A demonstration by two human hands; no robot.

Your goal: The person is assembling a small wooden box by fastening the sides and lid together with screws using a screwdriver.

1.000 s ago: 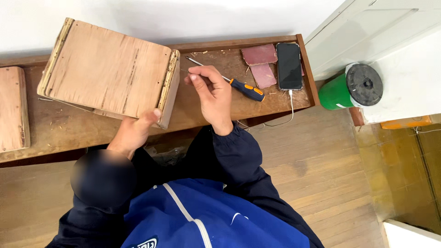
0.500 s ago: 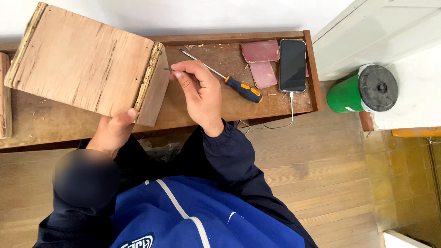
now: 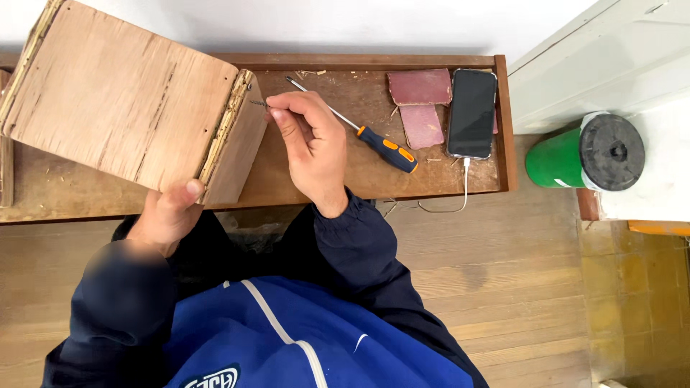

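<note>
Far left, the left hand (image 3: 167, 215) grips the lower corner of one plywood box (image 3: 126, 104), thumb pressed on its top panel, other fingers hidden beneath. The box is tilted up off the bench (image 3: 309, 179), and what is inside it cannot be seen. At its right edge, the right hand (image 3: 310, 144) pinches one small screw (image 3: 257, 103) between thumb and forefinger, fingertips closed tight on it, the point touching the box's layered edge. Just beyond the hand lies one screwdriver (image 3: 359, 129) with a blue and orange handle, untouched. Next, two reddish sandpaper pieces (image 3: 420, 100), then one black phone (image 3: 472, 113) with a cable plugged in. Far right, off the bench, one green can (image 3: 586, 152) with a black lid.
</note>
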